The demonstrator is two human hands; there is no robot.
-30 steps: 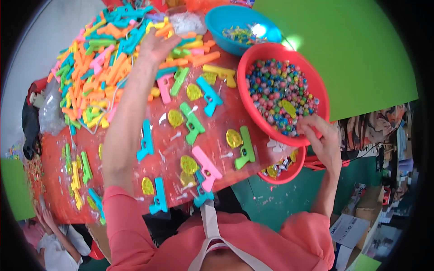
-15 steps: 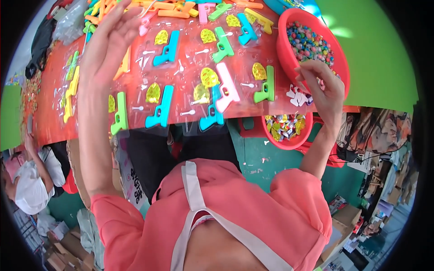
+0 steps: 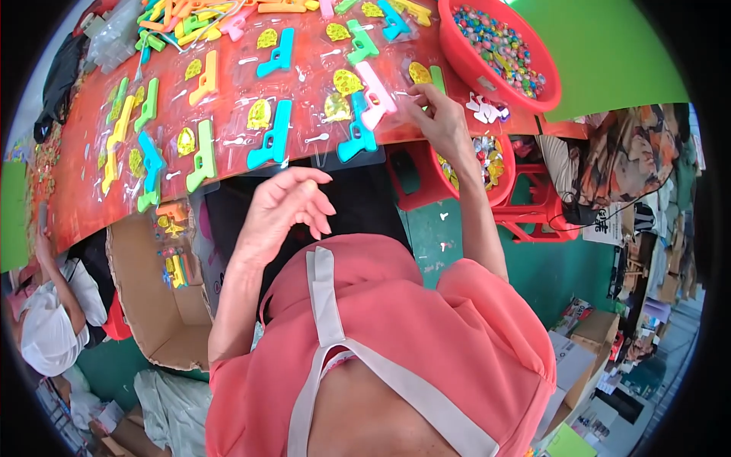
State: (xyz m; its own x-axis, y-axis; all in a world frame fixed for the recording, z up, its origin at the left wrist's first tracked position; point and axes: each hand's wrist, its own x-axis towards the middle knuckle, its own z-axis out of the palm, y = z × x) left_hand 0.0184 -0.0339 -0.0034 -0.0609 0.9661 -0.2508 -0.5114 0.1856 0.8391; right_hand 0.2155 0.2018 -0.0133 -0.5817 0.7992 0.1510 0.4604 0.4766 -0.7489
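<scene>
Over my lap, just off the table's near edge, my left hand (image 3: 285,209) has loosely curled, separated fingers and holds nothing visible. My right hand (image 3: 445,126) reaches over the edge with thumb and forefinger pinched; whatever lies between them is hidden. Beside those fingertips are a yellow packet (image 3: 419,73) and a green toy gun (image 3: 437,78), partly covered by the hand. Left of it, a pink toy gun (image 3: 375,95) overlaps a blue toy gun (image 3: 356,137). Several toy guns lie in clear plastic trays, with yellow packets and small white spoon-shaped pieces (image 3: 317,138).
A red basin (image 3: 474,70) of small colourful balls stands at the table's right, near white pieces (image 3: 486,110). Below the edge sits another red basin (image 3: 509,156) with shiny wrapped pieces. An open cardboard box (image 3: 126,305) stands at lower left; a co-worker's arm (image 3: 65,286) shows beyond.
My left hand has come down from above the table to over my lap. My right hand has moved left, from the ball basin toward the green toy gun. The view has shifted.
</scene>
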